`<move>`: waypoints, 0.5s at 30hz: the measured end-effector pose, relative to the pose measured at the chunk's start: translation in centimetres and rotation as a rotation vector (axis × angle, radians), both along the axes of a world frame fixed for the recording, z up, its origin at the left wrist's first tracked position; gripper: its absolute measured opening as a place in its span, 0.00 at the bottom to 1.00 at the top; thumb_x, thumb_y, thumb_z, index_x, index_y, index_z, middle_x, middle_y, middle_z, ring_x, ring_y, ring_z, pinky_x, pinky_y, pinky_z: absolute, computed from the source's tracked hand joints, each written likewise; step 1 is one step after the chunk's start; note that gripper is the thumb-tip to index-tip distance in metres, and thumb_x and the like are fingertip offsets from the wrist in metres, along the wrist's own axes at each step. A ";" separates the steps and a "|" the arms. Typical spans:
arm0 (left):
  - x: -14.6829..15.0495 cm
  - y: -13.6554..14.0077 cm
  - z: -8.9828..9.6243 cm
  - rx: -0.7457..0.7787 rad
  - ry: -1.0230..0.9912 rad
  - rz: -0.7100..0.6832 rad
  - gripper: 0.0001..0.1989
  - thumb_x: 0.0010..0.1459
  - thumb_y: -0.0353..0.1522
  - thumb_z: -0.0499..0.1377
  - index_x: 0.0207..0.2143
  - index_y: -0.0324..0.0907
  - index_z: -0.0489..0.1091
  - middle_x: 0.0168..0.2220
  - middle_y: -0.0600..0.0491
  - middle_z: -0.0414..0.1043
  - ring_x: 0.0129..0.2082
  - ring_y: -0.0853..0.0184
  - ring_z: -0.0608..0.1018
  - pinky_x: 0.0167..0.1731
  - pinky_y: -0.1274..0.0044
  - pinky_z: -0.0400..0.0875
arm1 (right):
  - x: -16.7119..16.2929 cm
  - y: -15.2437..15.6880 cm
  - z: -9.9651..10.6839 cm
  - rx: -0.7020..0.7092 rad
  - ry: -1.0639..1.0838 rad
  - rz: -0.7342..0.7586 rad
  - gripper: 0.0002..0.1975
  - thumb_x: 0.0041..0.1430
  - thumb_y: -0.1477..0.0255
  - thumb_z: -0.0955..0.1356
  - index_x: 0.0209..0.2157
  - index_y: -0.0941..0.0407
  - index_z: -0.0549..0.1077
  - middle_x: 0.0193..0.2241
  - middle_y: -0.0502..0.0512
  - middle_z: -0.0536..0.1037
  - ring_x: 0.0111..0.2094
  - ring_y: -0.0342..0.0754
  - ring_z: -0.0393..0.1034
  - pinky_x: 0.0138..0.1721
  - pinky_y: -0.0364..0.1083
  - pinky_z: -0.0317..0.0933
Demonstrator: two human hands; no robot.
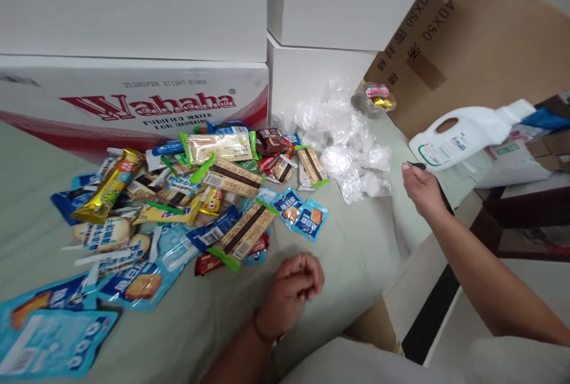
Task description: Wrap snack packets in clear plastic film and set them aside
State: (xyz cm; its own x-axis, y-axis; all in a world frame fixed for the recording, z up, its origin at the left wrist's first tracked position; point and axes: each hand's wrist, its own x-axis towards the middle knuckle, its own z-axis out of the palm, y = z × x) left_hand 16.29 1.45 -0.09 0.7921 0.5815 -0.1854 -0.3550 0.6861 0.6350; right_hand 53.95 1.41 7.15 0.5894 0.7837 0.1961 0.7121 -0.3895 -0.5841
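Observation:
My left hand (294,292), with a ring and a dark red wrist cord, rests on the pale green cloth with its fingers curled closed. No object shows in it. Just beyond lie two small blue snack packets (300,212) and a layered wafer bar (247,231) in a green-ended wrapper. At the right, my right hand (422,187) pinches a small black object (415,165) whose kind I cannot make out. A dark band runs along that wrist. Close by, a white jug-shaped bottle (467,135) lies tilted on its side.
A pile of wrapped snacks (178,188) spreads across the left. Crumpled clear plastic bags (342,140) lie at the middle back, beside a clear cup (378,99) with wrapped pieces in it. White cartons (133,99) line the back; a brown cardboard box (485,34) stands at the right.

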 end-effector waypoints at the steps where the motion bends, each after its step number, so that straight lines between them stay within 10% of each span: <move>1: 0.1 0.2 0.3 -0.078 -0.001 0.016 0.13 0.53 0.35 0.67 0.27 0.42 0.65 0.23 0.58 0.62 0.21 0.74 0.58 0.22 0.77 0.47 | -0.9 -0.3 -0.2 -0.020 0.039 0.024 0.24 0.66 0.51 0.64 0.23 0.52 0.61 0.18 0.44 0.56 0.22 0.43 0.51 0.27 0.45 0.50; 8: 0.3 0.1 0.0 -0.113 -0.015 0.013 0.39 0.46 0.37 0.76 0.19 0.42 0.42 0.17 0.64 0.44 0.17 0.79 0.47 0.20 0.79 0.42 | -6.3 2.6 -2.5 -0.272 0.019 0.016 0.14 0.60 0.58 0.68 0.33 0.54 0.76 0.21 0.48 0.71 0.25 0.47 0.64 0.31 0.45 0.55; 15: 0.4 0.6 0.3 -0.166 -0.107 -0.044 0.31 0.60 0.50 0.66 0.19 0.41 0.54 0.17 0.61 0.53 0.16 0.78 0.58 0.18 0.81 0.49 | -9.1 4.4 -3.3 -0.310 -0.069 -0.070 0.07 0.60 0.65 0.69 0.32 0.53 0.76 0.25 0.50 0.75 0.29 0.49 0.67 0.33 0.46 0.56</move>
State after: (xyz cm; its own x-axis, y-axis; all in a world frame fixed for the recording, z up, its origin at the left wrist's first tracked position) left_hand 16.72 2.00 0.16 0.8364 0.5146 -0.1890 -0.3821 0.7945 0.4720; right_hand 44.80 5.80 3.89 0.6372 0.7707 -0.0044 0.7115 -0.5905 -0.3809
